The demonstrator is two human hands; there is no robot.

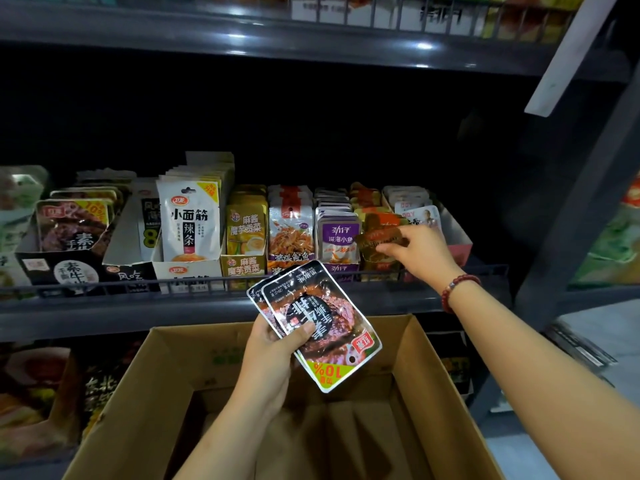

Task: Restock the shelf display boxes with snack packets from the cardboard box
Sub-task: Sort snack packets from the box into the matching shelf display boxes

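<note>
Closest to you, the cardboard box sits open below the shelf, and what shows of its inside looks nearly bare, only brown flaps and shadow, though its depths are too dark to be sure. Just above it your left hand grips a small stack of dark beef-print packets, at least two of them, thumb across the top face, printed side up and turned upside down to you. Keep that stack square and clamped while the other hand works, and flip it upright before it goes in. Further out, your right hand pinches a small brown packet at the top of the brown-packet display box; slide it in upright behind the front packet, label forward, and press it level with its neighbours. Along the shelf, every display box holds upright packets: the purple-packet box and the orange squid-print box look full, the white-packet box is packed tall, and the far-left beef-print box, probably the home for your stack, seems to have room.
</note>
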